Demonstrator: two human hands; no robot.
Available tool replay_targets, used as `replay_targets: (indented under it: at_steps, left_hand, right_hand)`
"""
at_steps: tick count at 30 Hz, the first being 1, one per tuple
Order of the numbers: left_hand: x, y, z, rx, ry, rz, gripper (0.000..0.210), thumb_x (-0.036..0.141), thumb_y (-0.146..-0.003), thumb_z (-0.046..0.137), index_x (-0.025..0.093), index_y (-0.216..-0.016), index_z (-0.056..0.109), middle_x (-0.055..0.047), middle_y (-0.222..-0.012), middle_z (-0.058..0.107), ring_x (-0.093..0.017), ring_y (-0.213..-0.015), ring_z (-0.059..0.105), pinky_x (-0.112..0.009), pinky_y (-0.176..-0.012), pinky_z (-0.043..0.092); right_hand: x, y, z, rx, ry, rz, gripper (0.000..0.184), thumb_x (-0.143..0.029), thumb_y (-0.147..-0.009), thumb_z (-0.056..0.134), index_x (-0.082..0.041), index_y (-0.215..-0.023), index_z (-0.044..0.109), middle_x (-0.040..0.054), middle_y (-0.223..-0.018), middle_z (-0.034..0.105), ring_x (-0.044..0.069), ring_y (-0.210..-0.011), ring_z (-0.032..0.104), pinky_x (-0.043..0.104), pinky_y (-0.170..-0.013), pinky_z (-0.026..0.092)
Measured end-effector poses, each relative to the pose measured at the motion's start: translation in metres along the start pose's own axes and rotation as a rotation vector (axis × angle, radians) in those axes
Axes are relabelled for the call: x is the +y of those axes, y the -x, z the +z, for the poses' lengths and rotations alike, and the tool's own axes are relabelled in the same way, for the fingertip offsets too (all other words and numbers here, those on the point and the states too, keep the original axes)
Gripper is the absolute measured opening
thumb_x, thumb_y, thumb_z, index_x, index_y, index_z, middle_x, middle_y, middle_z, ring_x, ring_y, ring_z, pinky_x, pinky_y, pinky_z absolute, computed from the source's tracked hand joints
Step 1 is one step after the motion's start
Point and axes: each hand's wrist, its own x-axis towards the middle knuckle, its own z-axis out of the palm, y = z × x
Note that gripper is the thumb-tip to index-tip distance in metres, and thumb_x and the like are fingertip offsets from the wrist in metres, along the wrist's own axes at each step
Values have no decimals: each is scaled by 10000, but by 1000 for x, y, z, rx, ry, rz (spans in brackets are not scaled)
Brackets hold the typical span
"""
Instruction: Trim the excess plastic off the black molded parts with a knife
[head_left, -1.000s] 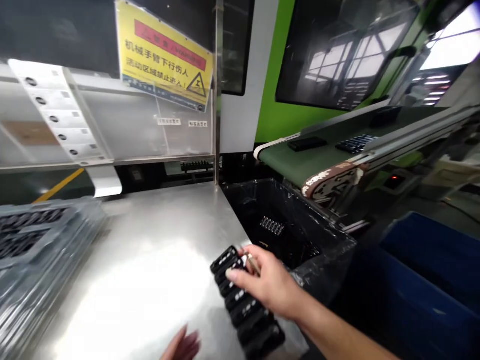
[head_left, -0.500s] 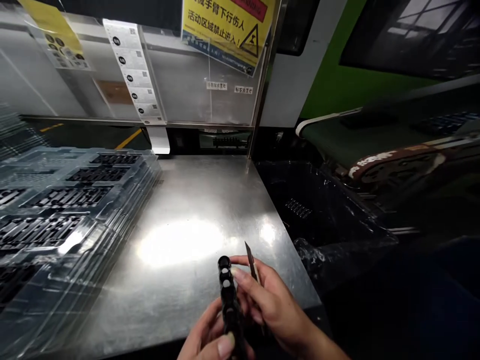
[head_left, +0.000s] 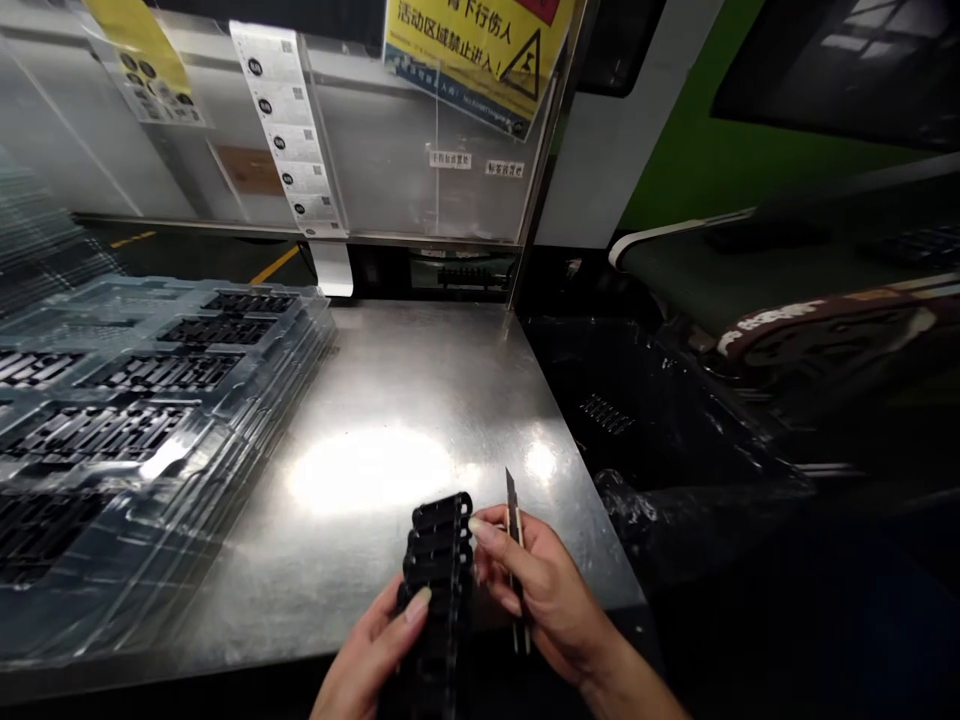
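A long black plastic part (head_left: pixel 436 570) with a row of square cells is held upright over the near edge of the steel table (head_left: pixel 390 420). My left hand (head_left: pixel 371 655) grips its lower half from the left, thumb on its face. My right hand (head_left: pixel 536 590) touches the part's right side with its fingertips and also holds a thin utility knife (head_left: pixel 514 545), blade pointing up and away.
Clear plastic trays (head_left: pixel 142 400) filled with black parts are stacked on the table's left. A black bag-lined bin (head_left: pixel 637 430) sits right of the table, under a green conveyor belt (head_left: pixel 750 270). A clear guard panel (head_left: pixel 375 150) with a yellow warning sign stands behind.
The black part went from lying on the table under my right hand to being lifted in both hands, then turned so its face shows. The view swung left and down.
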Motion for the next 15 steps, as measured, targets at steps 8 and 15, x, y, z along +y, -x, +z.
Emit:
replay_targets:
  at_steps: [8,15]
  left_hand:
    - [0,-16,-9,343,96,59,94,215,-893,744,140,-916,795,-92,-853,805,-210,-695,743,-303,-566,613]
    - [0,-11,-4,225,69,43,219,335,-852,801,124,-894,759,-62,-722,762,-187,-579,695,-275,-507,565]
  right_hand:
    - [17,30,21,-55,119,-89,398,-483,-829,862,-179,-1062,754,4,-724,658,103,-588,541,221,-555,426]
    - [16,21,24,-77,65,-84,424,-540,-929,744,-140,-788,729,30,-599,669,77,-447,490,194,-436,337]
